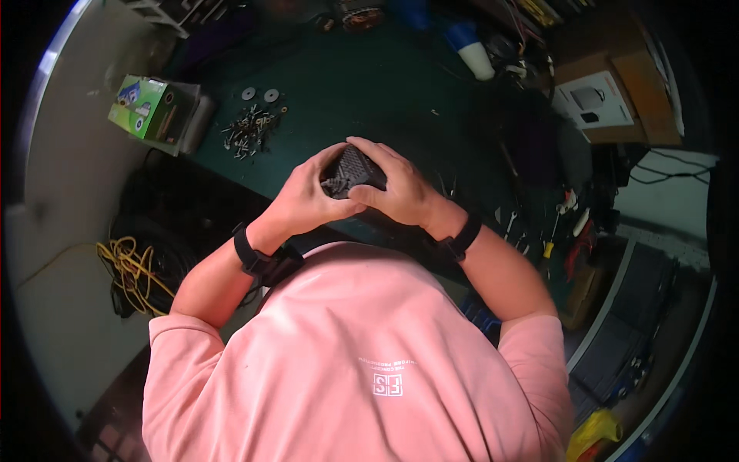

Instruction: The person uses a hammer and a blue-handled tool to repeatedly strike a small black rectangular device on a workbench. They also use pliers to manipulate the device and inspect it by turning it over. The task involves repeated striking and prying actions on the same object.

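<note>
Both hands are closed round a small black container [359,165] with a grid-like texture, held up over the near edge of the green work table [339,77]. Small grey metal pieces, apparently screws, show at its lower left side. My left hand [305,190] grips it from the left, and my right hand [402,183] wraps its right side, thumb across the front. Fingers cover much of the container. Farther left on the table lies a loose pile of screws [250,132], with two round washers [271,95] just beyond it.
A green box [142,106] stands at the left table edge. Yellow cable [127,266] is coiled lower left. To the right lie wrenches [511,222], a yellow-handled screwdriver [548,249] and red-handled pliers [577,250]. A cardboard box [643,85] stands far right.
</note>
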